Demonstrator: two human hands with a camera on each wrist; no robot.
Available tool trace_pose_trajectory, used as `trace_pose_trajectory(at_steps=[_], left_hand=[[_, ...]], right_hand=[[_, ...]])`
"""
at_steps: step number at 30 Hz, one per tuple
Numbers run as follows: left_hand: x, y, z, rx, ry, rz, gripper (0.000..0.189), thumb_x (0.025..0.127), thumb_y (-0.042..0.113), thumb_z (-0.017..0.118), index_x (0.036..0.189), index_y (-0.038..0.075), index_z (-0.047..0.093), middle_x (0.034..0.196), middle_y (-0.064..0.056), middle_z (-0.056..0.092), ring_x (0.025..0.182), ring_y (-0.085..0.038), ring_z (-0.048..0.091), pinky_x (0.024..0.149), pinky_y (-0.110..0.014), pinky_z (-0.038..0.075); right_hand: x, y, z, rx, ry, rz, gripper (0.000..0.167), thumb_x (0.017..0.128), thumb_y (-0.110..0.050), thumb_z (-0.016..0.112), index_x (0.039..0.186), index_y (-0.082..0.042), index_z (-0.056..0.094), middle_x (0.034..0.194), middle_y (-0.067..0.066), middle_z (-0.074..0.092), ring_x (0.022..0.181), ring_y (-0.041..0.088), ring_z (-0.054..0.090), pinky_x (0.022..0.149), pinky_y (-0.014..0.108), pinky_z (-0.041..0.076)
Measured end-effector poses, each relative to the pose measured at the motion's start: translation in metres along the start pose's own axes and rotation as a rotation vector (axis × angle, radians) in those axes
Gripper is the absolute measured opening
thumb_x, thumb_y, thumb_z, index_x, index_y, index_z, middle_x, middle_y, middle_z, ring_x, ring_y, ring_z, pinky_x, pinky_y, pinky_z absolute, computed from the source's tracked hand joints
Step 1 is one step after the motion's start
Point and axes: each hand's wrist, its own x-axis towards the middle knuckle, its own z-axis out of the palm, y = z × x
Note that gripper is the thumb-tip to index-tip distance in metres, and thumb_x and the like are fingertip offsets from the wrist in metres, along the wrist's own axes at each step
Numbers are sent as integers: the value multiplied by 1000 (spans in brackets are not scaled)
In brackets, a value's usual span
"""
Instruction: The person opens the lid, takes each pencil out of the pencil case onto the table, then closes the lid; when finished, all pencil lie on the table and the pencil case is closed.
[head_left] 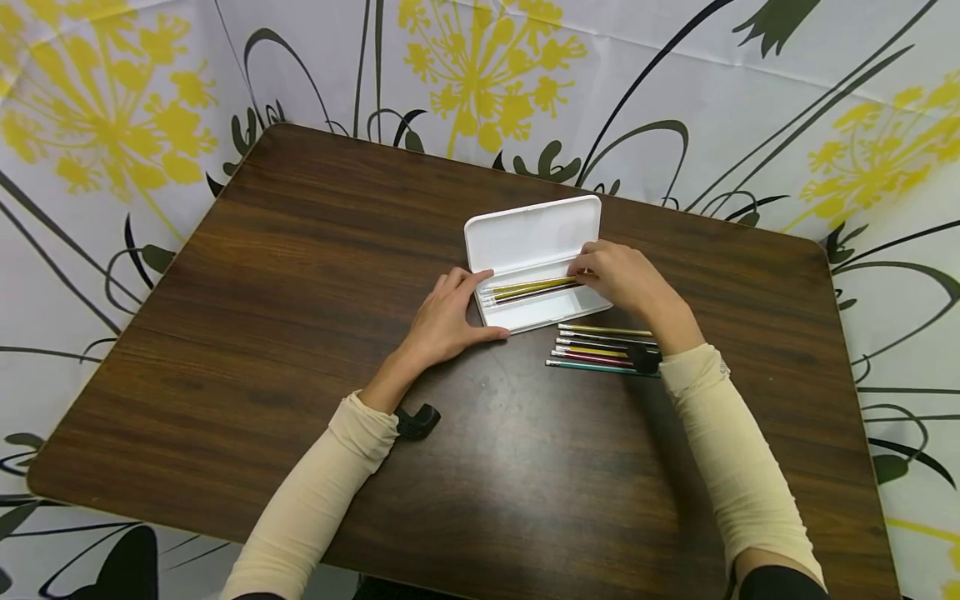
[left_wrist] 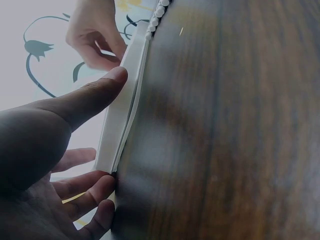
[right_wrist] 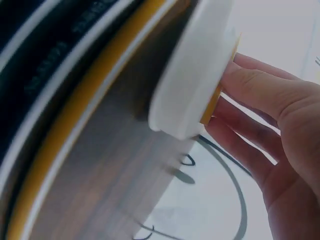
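A white pencil case (head_left: 517, 315) lies on the table with its lid (head_left: 534, 233) raised at the back. Several pencils (head_left: 528, 287), some of them yellow, lie inside with their eraser ends to the left. My left hand (head_left: 442, 321) holds the case's left end, thumb along the front wall (left_wrist: 122, 100) and fingers round the end. Over the right end, my right hand (head_left: 622, 279) pinches a yellow pencil (right_wrist: 212, 107) between thumb and fingers; the hand hides part of it in the head view.
In front of the case, several more pencils (head_left: 592, 352) lie side by side on the brown wooden table (head_left: 300, 292). A black wrist device (head_left: 642, 359) hangs above their right ends. Behind the table hangs a flowered cloth (head_left: 660, 75).
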Motion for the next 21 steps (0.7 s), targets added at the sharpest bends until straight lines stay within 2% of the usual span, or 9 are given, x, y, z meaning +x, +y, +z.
trace_pose_trajectory(at_steps=[7, 13, 16, 21], left_hand=[[0, -1, 0, 9, -3, -5, 95, 72, 55, 82, 149, 15, 43, 115, -6, 47, 102, -24, 44, 82, -40, 43], [-2, -3, 0, 13, -8, -9, 95, 72, 56, 81, 149, 16, 42, 118, -7, 47, 104, -24, 44, 83, -41, 43], [-2, -3, 1, 4, -8, -6, 94, 73, 56, 81, 149, 17, 42, 117, -7, 47, 103, -24, 44, 83, -41, 43], [0, -3, 0, -3, -11, -4, 95, 73, 55, 81, 150, 17, 42, 115, -7, 46, 101, -23, 43, 80, -40, 42]], right_hand=[[-12, -2, -22, -19, 115, -6, 15, 87, -4, 73, 101, -7, 77, 99, 5, 65, 87, 20, 58, 75, 40, 48], [-23, -7, -28, -35, 134, -27, 14, 87, -5, 74, 100, -8, 76, 97, 4, 65, 85, 19, 58, 72, 39, 48], [-41, -4, -26, -30, 170, -12, 14, 86, -6, 75, 100, -9, 76, 95, 2, 65, 84, 18, 59, 71, 40, 48], [-90, 9, -23, -24, 248, 39, 18, 83, -6, 78, 100, -10, 77, 96, 1, 66, 83, 18, 61, 70, 40, 49]])
